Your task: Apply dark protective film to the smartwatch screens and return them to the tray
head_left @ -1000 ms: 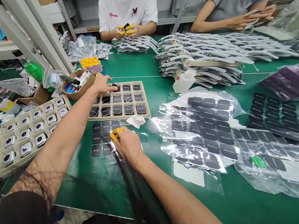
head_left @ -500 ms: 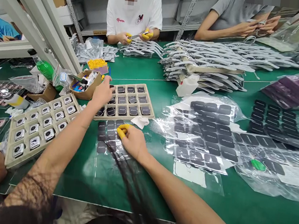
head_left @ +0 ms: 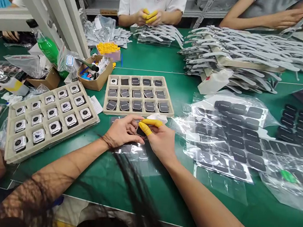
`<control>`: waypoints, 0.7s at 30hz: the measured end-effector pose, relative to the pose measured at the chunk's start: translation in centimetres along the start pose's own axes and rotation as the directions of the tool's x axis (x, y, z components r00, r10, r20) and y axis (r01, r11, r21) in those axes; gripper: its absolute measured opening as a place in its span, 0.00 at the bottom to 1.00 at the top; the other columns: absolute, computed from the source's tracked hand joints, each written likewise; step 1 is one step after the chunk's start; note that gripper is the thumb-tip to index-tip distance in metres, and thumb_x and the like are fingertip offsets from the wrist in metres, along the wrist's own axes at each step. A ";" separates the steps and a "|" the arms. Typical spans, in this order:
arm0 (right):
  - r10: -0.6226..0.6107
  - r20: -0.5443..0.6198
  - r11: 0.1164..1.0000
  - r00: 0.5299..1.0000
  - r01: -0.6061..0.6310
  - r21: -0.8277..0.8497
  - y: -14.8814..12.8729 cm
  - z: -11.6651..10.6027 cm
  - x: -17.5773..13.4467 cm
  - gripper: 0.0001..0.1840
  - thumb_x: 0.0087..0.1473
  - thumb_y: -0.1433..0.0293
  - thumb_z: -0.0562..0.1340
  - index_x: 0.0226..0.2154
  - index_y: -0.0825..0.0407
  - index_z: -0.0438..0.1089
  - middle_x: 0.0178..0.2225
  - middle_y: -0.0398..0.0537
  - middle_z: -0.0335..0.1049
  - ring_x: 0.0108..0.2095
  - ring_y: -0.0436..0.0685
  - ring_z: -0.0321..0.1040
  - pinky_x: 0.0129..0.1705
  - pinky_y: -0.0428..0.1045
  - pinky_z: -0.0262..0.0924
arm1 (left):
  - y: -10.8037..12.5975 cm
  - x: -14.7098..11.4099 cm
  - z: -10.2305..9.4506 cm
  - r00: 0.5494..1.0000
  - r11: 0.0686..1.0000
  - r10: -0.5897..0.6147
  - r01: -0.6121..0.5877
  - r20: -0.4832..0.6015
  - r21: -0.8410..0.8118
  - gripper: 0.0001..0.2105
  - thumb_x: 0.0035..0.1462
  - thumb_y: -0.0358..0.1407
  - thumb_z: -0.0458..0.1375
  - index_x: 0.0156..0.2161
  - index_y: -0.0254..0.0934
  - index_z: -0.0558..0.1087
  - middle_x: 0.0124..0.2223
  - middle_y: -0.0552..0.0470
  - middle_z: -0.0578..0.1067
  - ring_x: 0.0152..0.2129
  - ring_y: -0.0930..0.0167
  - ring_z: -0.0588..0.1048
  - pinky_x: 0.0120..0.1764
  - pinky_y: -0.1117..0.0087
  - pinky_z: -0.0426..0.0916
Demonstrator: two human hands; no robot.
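My left hand [head_left: 124, 131] and my right hand [head_left: 162, 140] meet in front of the divided tray. Between them is a small dark square watch case [head_left: 140, 131], gripped by the fingers of both and partly hidden by them. Yellow finger cots cover the right thumb and forefinger. Beneath the hands lies a clear sheet of dark square stickers [head_left: 134, 149], mostly covered. The beige tray [head_left: 172, 106] just beyond holds dark-faced square pieces in rows; a whitish watch case [head_left: 113, 82] sits in its back left compartment.
At left, a second beige tray [head_left: 39, 149] holds silver watch cases. Sticker sheets [head_left: 235, 144] in clear film spread at right. A white bottle [head_left: 214, 82] stands before piled grey straps [head_left: 236, 52]. A cardboard box [head_left: 98, 80] stands behind the trays. Co-workers sit opposite.
My left hand has come back from the divided tray's back left to meet my right hand, and a watch case now shows between them. The view has shifted and tilted down.
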State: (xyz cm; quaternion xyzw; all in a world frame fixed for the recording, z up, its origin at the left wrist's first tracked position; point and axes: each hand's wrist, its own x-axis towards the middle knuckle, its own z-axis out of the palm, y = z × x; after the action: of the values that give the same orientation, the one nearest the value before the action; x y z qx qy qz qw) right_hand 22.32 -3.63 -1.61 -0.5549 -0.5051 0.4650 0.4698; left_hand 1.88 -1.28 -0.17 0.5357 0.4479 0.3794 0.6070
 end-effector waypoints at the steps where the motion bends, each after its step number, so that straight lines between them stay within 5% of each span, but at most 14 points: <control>1: 0.000 -0.031 1.000 1.000 -0.001 -0.019 -0.1 -0.1 -0.2 0.20 0.56 0.47 0.82 0.42 0.42 0.91 0.42 0.51 0.95 0.41 0.71 0.93 0.53 0.66 0.89 | -0.1 0.1 -0.1 1.000 1.000 0.005 -0.005 0.004 0.006 0.43 0.28 0.34 0.97 0.54 0.44 0.90 0.39 0.57 0.84 0.29 0.69 0.85 0.42 0.63 0.88; 8: -0.040 -0.130 0.984 0.991 0.017 -0.180 -0.1 -0.3 -0.4 0.20 0.55 0.44 0.82 0.33 0.42 0.88 0.46 0.53 0.94 0.52 0.75 0.91 0.65 0.70 0.84 | -1.1 -0.1 -0.1 0.998 0.997 0.054 -0.054 0.013 0.053 0.36 0.41 0.31 0.93 0.58 0.46 0.95 0.39 0.55 0.86 0.35 0.66 0.87 0.50 0.59 0.91; 14: -0.064 -0.140 0.996 0.988 0.054 -0.072 -1.2 0.4 -0.6 0.26 0.54 0.40 0.84 0.34 0.43 0.86 0.47 0.56 0.88 0.46 0.69 0.86 0.51 0.65 0.86 | -1.1 0.1 0.0 0.998 0.999 0.040 -0.040 0.039 0.003 0.31 0.41 0.33 0.93 0.53 0.42 0.94 0.46 0.48 0.92 0.38 0.63 0.90 0.52 0.56 0.93; 17: -0.092 -0.093 0.995 0.991 0.089 -0.034 -1.9 -2.8 0.6 0.32 0.49 0.36 0.88 0.30 0.41 0.81 0.43 0.53 0.83 0.43 0.66 0.80 0.44 0.62 0.81 | -0.8 0.1 0.0 1.000 0.998 0.004 -0.003 0.020 -0.056 0.32 0.40 0.32 0.93 0.52 0.41 0.91 0.44 0.49 0.91 0.38 0.65 0.91 0.50 0.61 0.91; 19: 0.006 -0.032 1.000 0.999 -0.005 0.029 -2.0 -6.3 2.1 0.36 0.49 0.31 0.87 0.31 0.40 0.76 0.33 0.46 0.74 0.32 0.61 0.71 0.36 0.60 0.71 | -0.5 0.1 -0.1 1.000 0.997 -0.002 0.002 -0.006 -0.083 0.33 0.40 0.31 0.93 0.52 0.41 0.88 0.46 0.49 0.91 0.37 0.67 0.90 0.48 0.64 0.90; 21: 0.075 -0.081 0.989 0.994 -0.085 -0.121 -1.5 -9.5 3.5 0.37 0.51 0.29 0.85 0.33 0.40 0.78 0.30 0.44 0.71 0.29 0.59 0.64 0.35 0.60 0.67 | -0.3 0.1 -0.1 1.000 0.995 0.002 -0.004 -0.016 -0.098 0.34 0.40 0.30 0.93 0.52 0.41 0.87 0.49 0.50 0.90 0.37 0.69 0.90 0.48 0.66 0.88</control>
State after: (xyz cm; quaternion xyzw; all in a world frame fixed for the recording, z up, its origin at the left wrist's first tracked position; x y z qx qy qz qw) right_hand 31.73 -0.53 0.93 -0.6201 -0.4922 0.4299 0.4341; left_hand 1.81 -1.18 -0.47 0.5028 0.4327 0.4059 0.6286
